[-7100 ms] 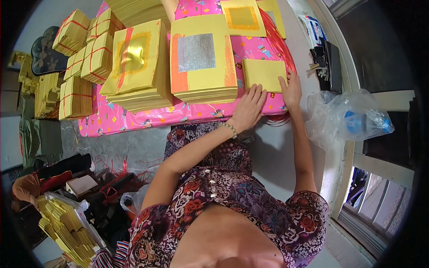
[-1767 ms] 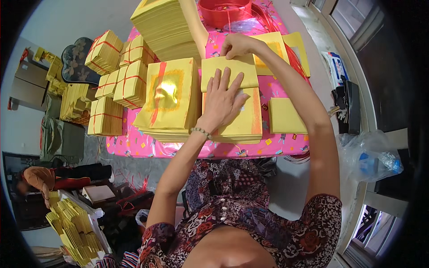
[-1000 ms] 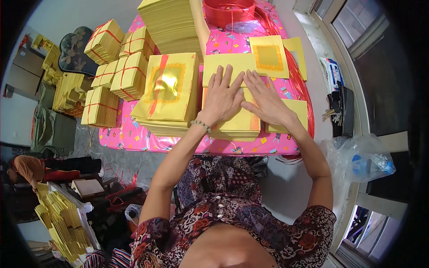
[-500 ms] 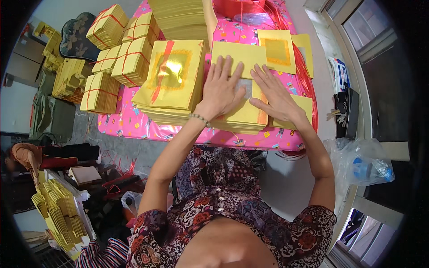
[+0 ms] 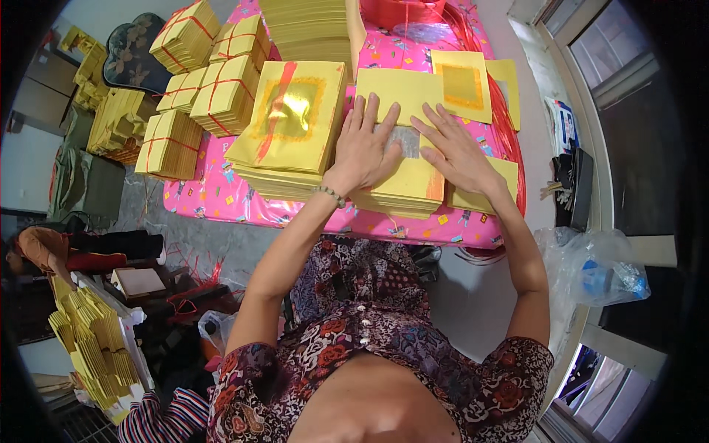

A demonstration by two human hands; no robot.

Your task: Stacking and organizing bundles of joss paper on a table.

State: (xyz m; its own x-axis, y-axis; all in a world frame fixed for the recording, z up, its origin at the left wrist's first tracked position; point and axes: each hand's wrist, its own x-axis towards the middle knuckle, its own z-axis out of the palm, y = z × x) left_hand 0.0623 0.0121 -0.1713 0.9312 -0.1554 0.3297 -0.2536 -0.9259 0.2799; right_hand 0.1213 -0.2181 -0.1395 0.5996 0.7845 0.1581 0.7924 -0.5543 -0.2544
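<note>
My left hand (image 5: pixel 365 151) lies flat, fingers spread, on a stack of yellow paper sheets (image 5: pixel 402 188) in front of me. Beside it, my right hand (image 5: pixel 461 156) rests open with its palm down on the stack's right side. A silver-grey patch (image 5: pixel 405 140) on the top sheet shows between my thumbs. Under my fingertips lies a plain yellow flap of paper (image 5: pixel 400 92) across the far part of the stack. Left of my left hand stands a thicker paper stack (image 5: pixel 258 159) with a shiny gold square and a red stripe on top.
Several bundles tied with red string (image 5: pixel 225 96) stand at the table's left. A tall paper stack (image 5: pixel 306 33) is behind. Loose gold-square sheets (image 5: pixel 464 88) and red strands (image 5: pixel 509 148) lie right, on a pink tablecloth (image 5: pixel 295 214). Another person's arm (image 5: pixel 55 255) shows at left.
The table things sit slightly farther right in the view. My right thumb has moved up a little toward the grey patch; both hands stay flat on the stack.
</note>
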